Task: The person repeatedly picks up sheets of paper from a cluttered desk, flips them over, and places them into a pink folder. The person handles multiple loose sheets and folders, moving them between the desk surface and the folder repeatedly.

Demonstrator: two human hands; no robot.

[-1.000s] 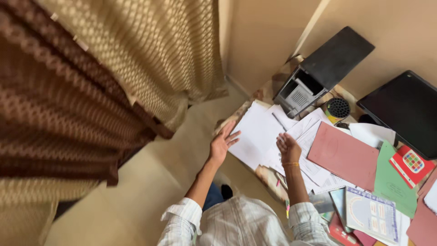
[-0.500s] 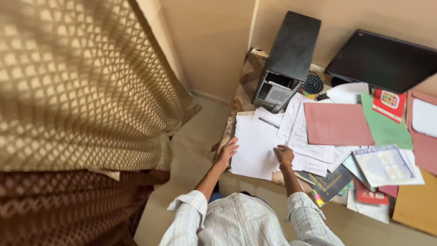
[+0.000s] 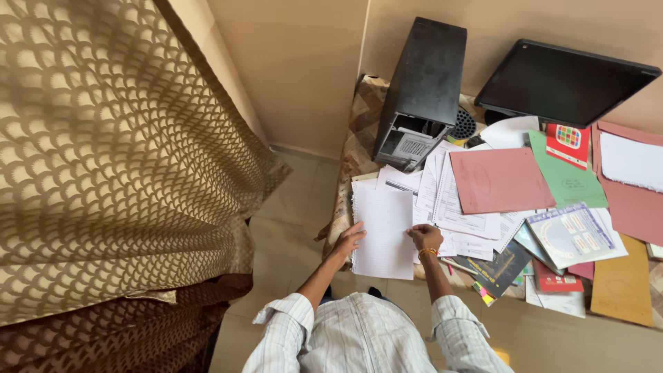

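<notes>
At the near left corner of the worktop (image 3: 359, 148), a white sheet of paper (image 3: 385, 233) lies flat. Left hand (image 3: 349, 242) rests loose-fingered on its left edge; right hand (image 3: 425, 237) pinches its right edge. Pink folder (image 3: 498, 181) lies nearby, beside the computer tower (image 3: 423, 90).

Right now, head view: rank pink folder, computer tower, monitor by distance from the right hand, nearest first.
From the right hand:
1. Pink folder, just up and to its right on the paper pile.
2. Computer tower, at the back left of the desk.
3. Monitor, at the back right against the wall.
</notes>
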